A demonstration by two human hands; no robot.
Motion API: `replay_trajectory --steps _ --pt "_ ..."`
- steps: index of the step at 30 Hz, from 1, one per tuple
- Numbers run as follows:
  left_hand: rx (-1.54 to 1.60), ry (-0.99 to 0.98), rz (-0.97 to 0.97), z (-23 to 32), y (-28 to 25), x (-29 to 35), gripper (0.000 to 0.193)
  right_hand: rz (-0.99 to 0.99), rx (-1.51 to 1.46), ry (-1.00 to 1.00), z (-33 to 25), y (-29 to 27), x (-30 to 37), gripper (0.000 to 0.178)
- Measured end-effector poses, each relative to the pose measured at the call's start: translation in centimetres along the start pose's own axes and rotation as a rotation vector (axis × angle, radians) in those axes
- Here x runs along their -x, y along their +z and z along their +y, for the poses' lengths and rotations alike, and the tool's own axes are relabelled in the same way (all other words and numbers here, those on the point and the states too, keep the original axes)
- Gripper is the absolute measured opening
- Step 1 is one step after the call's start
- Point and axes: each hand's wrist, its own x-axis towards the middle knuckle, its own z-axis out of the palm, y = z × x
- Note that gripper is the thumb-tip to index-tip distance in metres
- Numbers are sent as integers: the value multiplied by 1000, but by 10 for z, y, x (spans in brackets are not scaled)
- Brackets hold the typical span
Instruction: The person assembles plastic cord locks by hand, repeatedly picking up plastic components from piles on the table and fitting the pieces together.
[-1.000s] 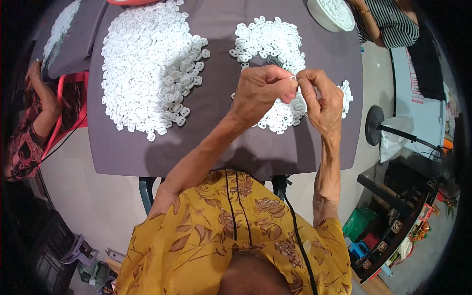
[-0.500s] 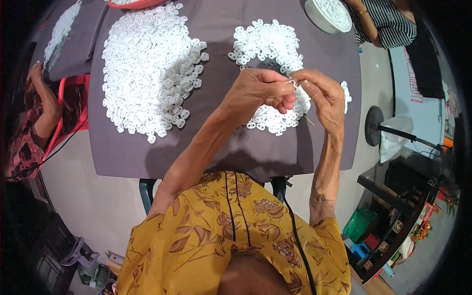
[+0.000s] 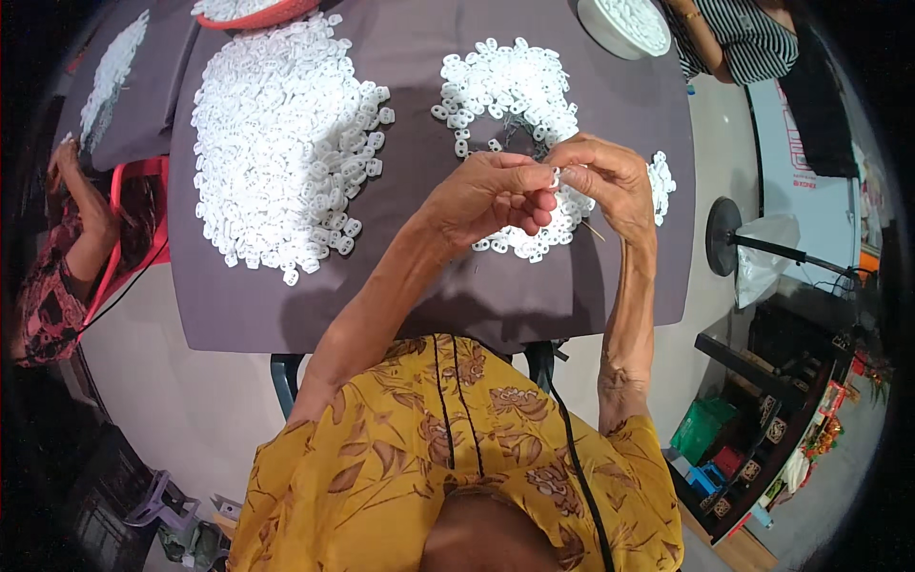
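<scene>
Above the right-hand part of the table, my left hand (image 3: 486, 198) and my right hand (image 3: 613, 181) meet at the fingertips. Thumb and forefinger of each pinch one small white plastic piece (image 3: 556, 177), mostly covered by the fingers. Beneath and around them lies a ring-shaped pile of like white pieces (image 3: 510, 78), each with two holes. Thin dark slivers (image 3: 518, 132) lie inside that ring, partly hidden by my hands. A thin tan stick (image 3: 593, 231) pokes out below my right hand.
A large heap of white pieces (image 3: 276, 143) covers the table's left side; a small cluster (image 3: 660, 187) lies right. At the far edge are a red basket (image 3: 272, 15) and a white bowl (image 3: 600, 30). Other people sit left (image 3: 81, 229) and far right (image 3: 739, 38).
Both hands have come slightly down and left, still together at the fingertips. The white piece between them shows a little more clearly. The whole view has shifted slightly.
</scene>
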Motion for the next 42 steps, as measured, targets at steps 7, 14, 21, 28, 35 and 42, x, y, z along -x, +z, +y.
replay_trajectory --steps 7,14,21,28,35,42 --pt "113 9 -70 0 -2 -4 22 134 23 -34 7 9 1 9" --pt "29 149 156 0 11 -1 24 342 4 -24 19 18 2 6" --pt "-217 500 299 -5 12 -3 22 379 193 -18 11 30 6 6" --pt "-222 409 245 1 12 1 21 310 36 59 -2 16 5 13" --pt "-261 375 217 3 10 2 21 191 199 12 -6 10 0 10" --pt "-253 379 253 4 11 4 19 189 232 4 -5 11 0 10"
